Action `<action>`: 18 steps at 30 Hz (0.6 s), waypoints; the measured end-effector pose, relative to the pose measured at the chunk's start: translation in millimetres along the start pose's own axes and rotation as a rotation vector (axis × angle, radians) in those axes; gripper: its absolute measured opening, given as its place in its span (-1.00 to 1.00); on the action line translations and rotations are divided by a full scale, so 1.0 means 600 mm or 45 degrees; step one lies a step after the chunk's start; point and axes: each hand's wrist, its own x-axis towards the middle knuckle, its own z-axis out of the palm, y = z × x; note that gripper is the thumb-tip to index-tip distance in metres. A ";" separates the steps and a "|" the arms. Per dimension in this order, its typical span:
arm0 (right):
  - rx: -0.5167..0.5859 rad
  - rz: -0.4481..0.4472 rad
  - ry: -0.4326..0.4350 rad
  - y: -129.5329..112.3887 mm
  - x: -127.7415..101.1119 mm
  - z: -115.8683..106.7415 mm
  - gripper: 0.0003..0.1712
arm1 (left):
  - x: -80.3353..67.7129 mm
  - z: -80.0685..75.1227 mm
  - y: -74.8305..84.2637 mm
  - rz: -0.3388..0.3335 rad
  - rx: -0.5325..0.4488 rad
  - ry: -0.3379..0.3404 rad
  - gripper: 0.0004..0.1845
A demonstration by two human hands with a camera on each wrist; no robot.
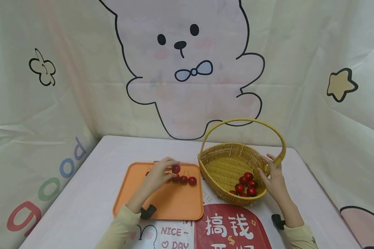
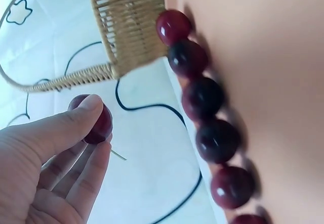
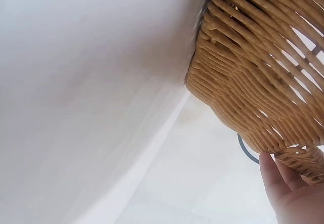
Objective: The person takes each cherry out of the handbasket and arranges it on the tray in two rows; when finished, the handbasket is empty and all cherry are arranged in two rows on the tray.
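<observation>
Between its thumb and fingertips, my left hand [image 1: 159, 174] pinches a dark red cherry [image 2: 103, 125] with a thin stem, held up over the far part of an orange tray [image 1: 171, 205]. A row of several cherries [image 2: 217, 141] lies on that tray beneath the hand, partly hidden by it in the head view. To the right stands a yellow-brown woven basket [image 1: 219, 162] with a tall arched handle. Several red cherries [image 1: 251, 192] are gathered at its near right side. My right hand [image 1: 275, 183] grips the basket's right rim by the foot of the handle, thumb on the inner side.
The white table [image 1: 84, 193] bears a printed red patch [image 1: 230, 212] with lettering in front of the basket. A cloth backdrop [image 1: 187, 103] with a cartoon bear rises behind the table, and cloth walls flank both sides. Each wrist wears a black band.
</observation>
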 end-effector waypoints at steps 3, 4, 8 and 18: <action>0.002 -0.005 0.001 0.000 0.000 0.000 -0.39 | -0.006 -0.008 -0.013 -0.029 0.019 -0.004 -0.58; 0.001 -0.005 -0.001 0.000 -0.001 0.000 -0.38 | -0.009 -0.011 -0.017 -0.041 0.023 -0.008 -0.58; 0.005 -0.002 -0.004 0.002 0.000 0.000 -0.39 | -0.018 -0.024 -0.034 -0.083 0.094 -0.019 -0.58; 0.005 -0.006 0.002 0.002 0.001 0.000 -0.36 | -0.034 -0.062 -0.067 -0.167 0.156 -0.027 -0.61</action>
